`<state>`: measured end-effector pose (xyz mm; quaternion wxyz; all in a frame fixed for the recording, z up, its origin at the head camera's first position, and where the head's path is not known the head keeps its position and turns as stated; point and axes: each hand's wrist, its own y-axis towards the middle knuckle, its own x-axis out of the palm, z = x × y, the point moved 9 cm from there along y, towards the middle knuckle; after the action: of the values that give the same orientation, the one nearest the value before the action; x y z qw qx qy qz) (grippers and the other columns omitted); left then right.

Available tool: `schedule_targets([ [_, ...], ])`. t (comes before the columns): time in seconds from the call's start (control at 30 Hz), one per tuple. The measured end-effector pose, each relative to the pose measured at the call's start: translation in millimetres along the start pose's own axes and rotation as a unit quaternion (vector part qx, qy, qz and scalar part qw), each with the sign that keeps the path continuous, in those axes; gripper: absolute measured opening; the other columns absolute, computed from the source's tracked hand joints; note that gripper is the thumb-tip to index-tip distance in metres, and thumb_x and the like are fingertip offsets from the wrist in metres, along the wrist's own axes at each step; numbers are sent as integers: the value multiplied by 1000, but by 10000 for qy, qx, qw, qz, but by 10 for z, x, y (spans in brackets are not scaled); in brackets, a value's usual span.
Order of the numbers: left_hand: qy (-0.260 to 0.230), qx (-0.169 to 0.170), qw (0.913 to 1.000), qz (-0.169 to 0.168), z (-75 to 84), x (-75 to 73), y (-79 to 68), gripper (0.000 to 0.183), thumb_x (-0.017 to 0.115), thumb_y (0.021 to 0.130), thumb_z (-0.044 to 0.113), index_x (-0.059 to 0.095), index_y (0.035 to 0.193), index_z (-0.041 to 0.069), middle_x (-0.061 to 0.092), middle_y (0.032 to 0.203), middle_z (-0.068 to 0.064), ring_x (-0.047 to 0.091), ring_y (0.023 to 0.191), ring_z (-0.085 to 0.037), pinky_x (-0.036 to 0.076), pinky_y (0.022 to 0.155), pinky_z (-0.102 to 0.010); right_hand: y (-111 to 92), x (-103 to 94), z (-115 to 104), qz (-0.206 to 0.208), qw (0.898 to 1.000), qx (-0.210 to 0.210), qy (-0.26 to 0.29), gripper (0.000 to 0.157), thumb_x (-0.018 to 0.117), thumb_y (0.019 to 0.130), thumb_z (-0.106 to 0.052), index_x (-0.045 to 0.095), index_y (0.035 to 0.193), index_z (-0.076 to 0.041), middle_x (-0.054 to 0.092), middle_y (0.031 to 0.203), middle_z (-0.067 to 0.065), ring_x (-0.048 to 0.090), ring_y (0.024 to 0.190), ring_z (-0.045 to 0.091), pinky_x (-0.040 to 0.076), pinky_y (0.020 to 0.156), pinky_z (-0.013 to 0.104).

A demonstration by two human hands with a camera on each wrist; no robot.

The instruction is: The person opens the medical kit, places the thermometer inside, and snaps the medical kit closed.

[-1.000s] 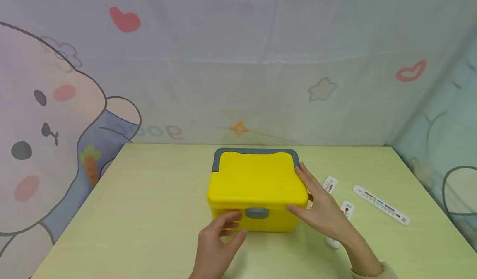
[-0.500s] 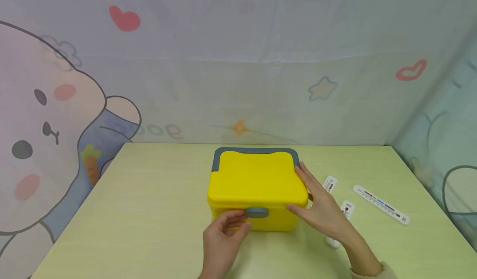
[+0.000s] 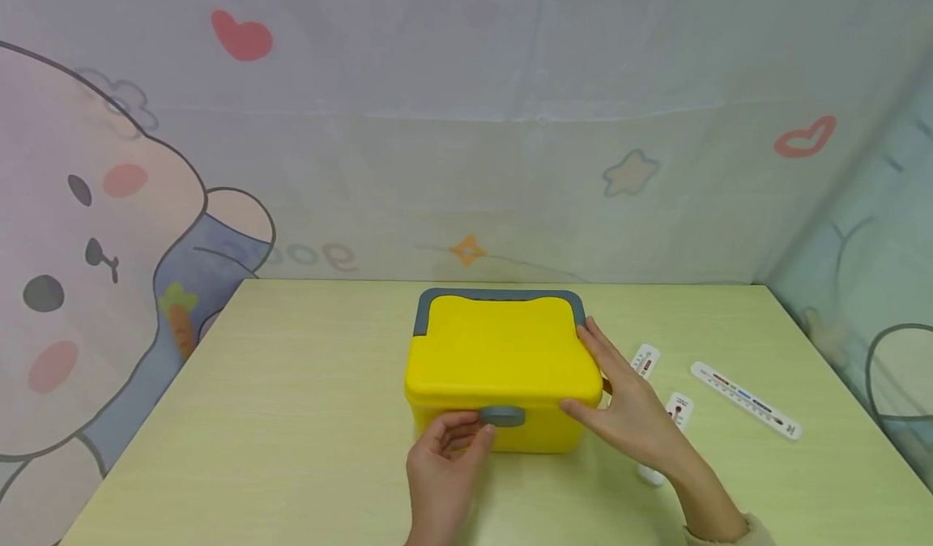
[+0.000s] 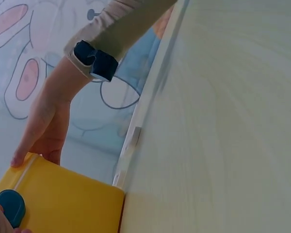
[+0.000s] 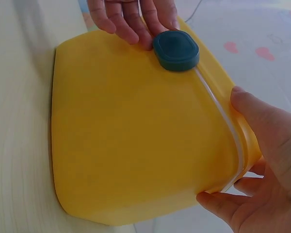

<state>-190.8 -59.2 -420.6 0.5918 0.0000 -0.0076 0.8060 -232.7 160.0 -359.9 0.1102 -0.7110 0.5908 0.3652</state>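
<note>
A yellow lidded box (image 3: 503, 351) stands on the table with its lid down, a grey handle (image 3: 503, 295) folded along the lid's back edge. On its front is a grey-green latch (image 5: 177, 50). The fingers and thumb of my left hand (image 3: 446, 469) are bent around the left end of this latch, pinching it. My right hand (image 3: 630, 408) grips the box's right front corner, thumb on the front of the lid and fingers along the side, as the right wrist view (image 5: 269, 160) shows. Most of the left hand falls outside the left wrist view.
To the right of the box lie white thermometers: one flat thermometer (image 3: 745, 400) apart, another thermometer (image 3: 645, 361) close behind my right hand, and a further thermometer (image 3: 679, 410) partly under the right hand. A printed cloth (image 3: 510, 125) hangs behind the table (image 3: 306, 384).
My left hand has moved to the right along the box front, its fingertips coming from beside the latch onto the latch's left end. The right hand and box have stayed put.
</note>
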Motion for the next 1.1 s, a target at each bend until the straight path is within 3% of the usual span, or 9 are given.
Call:
schedule_targets([
  [0.37, -315, -673, 9972, 104, -73, 3, 2, 21, 73, 78, 14, 66, 94, 2, 67, 82, -5, 63, 68, -13, 54, 61, -22, 4, 18, 8, -28, 10000, 32, 19, 86, 69, 81, -36, 18, 148, -18, 7, 155, 0, 22, 138, 30, 44, 95, 39],
  [0.77, -397, -840, 9957, 20, -93, 13, -2, 21, 73, 79, 18, 66, 93, 3, 68, 78, -4, 64, 69, -13, 55, 62, -25, -5, 13, -2, -2, 10000, 21, 8, 85, 69, 82, -36, 18, 148, -18, 8, 155, 0, 24, 137, 31, 44, 95, 40],
  [1.1, -331, -771, 9964, -110, -53, 16, 2, 22, 73, 78, 16, 66, 94, 2, 68, 79, -6, 64, 68, -15, 55, 62, -23, -2, 11, -6, -26, 10000, 40, 33, 85, 69, 82, -36, 18, 148, -17, 7, 155, 1, 23, 138, 30, 44, 95, 40],
])
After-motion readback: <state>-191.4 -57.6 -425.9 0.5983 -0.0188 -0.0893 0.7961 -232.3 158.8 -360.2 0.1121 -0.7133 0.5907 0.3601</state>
